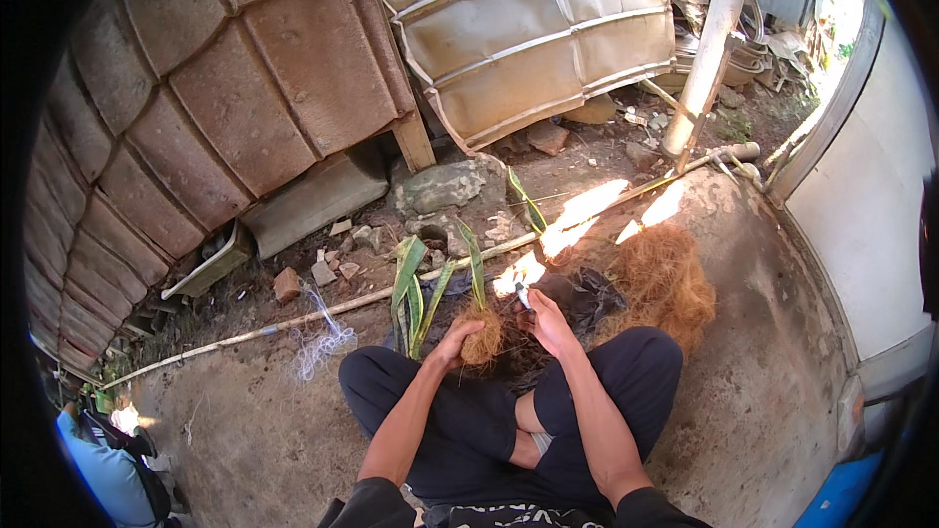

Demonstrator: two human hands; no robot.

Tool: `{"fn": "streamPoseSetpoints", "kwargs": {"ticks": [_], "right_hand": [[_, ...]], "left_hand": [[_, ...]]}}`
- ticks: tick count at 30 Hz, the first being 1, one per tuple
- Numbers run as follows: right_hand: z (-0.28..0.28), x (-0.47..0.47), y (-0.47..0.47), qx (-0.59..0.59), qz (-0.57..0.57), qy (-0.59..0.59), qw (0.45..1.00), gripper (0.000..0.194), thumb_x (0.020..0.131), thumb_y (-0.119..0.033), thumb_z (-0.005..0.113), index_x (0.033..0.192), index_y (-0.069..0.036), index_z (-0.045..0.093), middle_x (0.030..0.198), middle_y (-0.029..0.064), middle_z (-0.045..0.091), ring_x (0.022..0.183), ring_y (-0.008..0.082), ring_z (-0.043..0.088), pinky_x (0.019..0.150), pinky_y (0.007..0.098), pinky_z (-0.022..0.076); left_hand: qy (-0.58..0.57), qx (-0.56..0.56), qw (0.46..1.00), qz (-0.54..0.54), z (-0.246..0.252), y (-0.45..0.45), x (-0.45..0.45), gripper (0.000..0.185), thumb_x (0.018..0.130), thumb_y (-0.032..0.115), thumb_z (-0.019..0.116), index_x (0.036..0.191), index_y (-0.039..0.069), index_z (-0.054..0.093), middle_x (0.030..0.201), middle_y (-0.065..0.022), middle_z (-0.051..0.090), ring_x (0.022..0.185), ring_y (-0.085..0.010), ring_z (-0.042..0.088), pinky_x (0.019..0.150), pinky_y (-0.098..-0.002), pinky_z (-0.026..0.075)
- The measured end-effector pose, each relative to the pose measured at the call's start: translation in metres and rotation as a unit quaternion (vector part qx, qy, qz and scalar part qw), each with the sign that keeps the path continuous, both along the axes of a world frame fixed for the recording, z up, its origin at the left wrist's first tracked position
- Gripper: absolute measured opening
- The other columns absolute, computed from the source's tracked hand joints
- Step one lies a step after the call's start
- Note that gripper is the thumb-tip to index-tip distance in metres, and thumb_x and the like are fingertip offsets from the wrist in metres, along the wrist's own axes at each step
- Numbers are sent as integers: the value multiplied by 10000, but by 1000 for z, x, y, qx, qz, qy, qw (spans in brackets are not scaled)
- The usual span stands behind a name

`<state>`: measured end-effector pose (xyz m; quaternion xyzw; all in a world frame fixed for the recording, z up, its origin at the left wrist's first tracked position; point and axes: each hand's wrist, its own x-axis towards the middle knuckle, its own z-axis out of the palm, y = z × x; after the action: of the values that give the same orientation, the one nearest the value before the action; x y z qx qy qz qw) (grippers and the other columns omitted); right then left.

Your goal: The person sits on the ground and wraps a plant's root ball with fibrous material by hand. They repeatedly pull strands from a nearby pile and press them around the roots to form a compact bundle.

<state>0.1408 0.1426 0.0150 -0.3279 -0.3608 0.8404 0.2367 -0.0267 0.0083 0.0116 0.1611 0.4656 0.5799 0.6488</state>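
My left hand [456, 341] grips a round ball of coconut fibre [482, 339], from which an upright snake plant leaf [473, 264] rises. To the right of the ball, my right hand [544, 323] holds a small object with a dark tip [522, 295], its kind unclear. Several snake plant leaves with yellow edges [411, 293] stand just left of my left hand. Another snake plant leaf [527, 199] rises farther back. A large heap of loose coconut fibre [660, 282] lies beyond my right knee. Black plastic [598, 293] and dark soil are between my hands and the heap.
A tangle of white string [323, 348] lies on the floor at the left. A long thin pole [352, 302] crosses behind the plants. Broken bricks [287, 284] and stones lie beyond it, below roof tiles [286, 88]. A post [708, 51] stands at the back right. A person in light blue [106, 466] is at the lower left.
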Motion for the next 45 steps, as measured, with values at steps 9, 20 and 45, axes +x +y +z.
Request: {"fn": "streamPoseSetpoints", "kwargs": {"ticks": [9,20,45], "right_hand": [[9,1,-4,-94,-4,31,995,262,1036,-321,440,1095,-114,588,814,-22,545,721,116,520,676,307,466],[24,1,-12,-56,-8,22,998,158,977,-243,582,1096,-140,598,823,-62,514,715,86,501,659,285,440],[13,11,-6,13,-12,2,1000,189,969,-177,563,1130,-92,613,839,-50,534,744,89,531,674,283,466]], "left_hand": [[6,18,1000,-17,-5,1,-1,488,866,273,642,1244,-3,501,1039,-158,642,895,-271,671,734,-428,584],[-4,36,999,-36,-4,-2,-2,459,887,276,622,1225,-20,526,1035,-166,660,887,-272,681,740,-401,586],[-27,28,998,-51,-8,2,-8,491,892,218,616,1306,1,466,1138,-159,627,980,-256,665,811,-410,582]]}}
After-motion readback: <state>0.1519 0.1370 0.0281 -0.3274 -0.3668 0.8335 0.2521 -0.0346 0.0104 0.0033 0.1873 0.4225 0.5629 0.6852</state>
